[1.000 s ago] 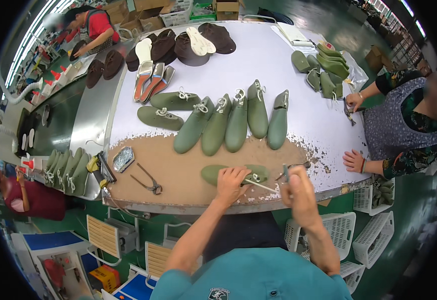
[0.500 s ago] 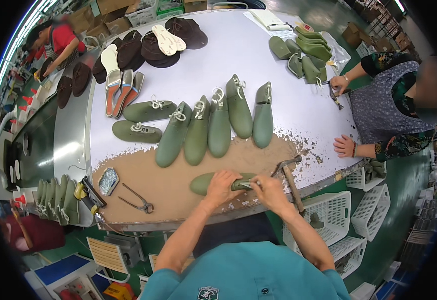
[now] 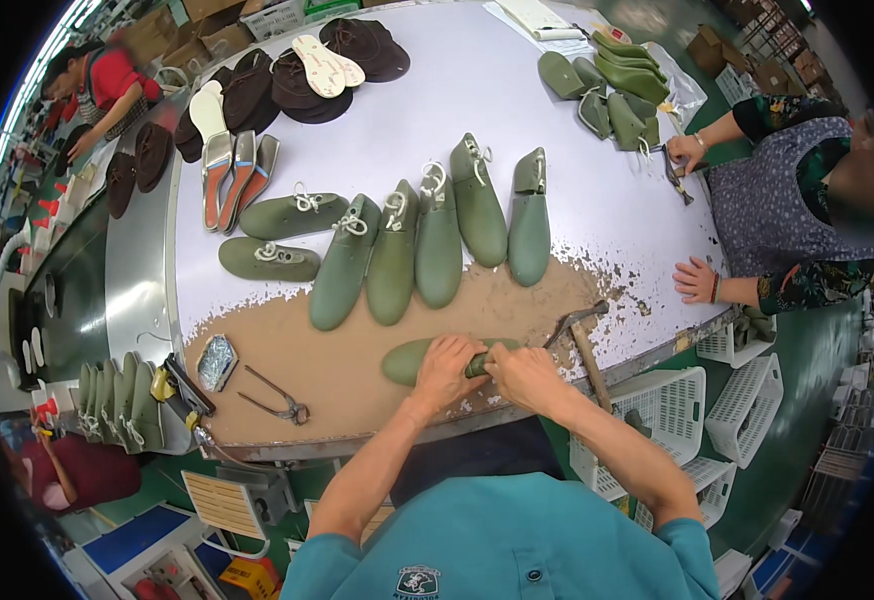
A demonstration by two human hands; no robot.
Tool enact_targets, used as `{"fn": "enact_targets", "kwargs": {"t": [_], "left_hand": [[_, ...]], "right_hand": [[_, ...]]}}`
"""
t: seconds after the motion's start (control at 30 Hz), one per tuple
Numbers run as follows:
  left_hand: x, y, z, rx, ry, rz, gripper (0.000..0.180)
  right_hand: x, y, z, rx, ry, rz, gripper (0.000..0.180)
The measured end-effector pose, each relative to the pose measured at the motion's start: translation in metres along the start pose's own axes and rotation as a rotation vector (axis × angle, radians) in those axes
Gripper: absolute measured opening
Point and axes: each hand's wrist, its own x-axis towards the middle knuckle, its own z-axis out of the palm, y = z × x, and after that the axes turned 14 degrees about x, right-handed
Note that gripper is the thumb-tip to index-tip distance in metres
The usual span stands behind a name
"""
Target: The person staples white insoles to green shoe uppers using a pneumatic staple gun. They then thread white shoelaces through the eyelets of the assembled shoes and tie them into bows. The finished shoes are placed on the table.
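A green shoe last (image 3: 405,362) lies on its side on the brown worn patch near the table's front edge, toe pointing left. My left hand (image 3: 447,370) is wrapped over its middle and holds it against the table. At the heel end my right hand (image 3: 527,376) is closed, fingertips pressed together close beside the left hand. Whatever is between those fingertips is hidden. A hammer (image 3: 589,365) with a wooden handle lies just right of my right hand. Beyond my hands stand several more green shoe lasts (image 3: 439,245) with white cord loops at their tops.
Pincers (image 3: 279,402), a foil-wrapped block (image 3: 218,363) and a yellow-black tool (image 3: 183,388) lie at the left. Dark brown shoe uppers (image 3: 252,90) and insoles are at the back left. A co-worker's hand (image 3: 695,279) rests on the right edge, above white crates (image 3: 662,420).
My right hand has moved slightly left toward my left hand, and its fingers now cover the pale strip seen at the heel before. My left hand keeps its hold on the shoe last.
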Motion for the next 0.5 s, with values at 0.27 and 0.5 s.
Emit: {"fn": "enact_targets", "kwargs": {"t": [0.27,0.5], "left_hand": [[-0.002,0.006,0.008,-0.003,0.1,-0.063,0.049],[0.001,0.003,0.009,0.001,0.095,-0.033,0.052]], "right_hand": [[-0.035,0.079,0.02,0.479,0.739,0.128,0.041],[-0.108,0.15,0.023,0.226,0.629,0.335,0.055]]}}
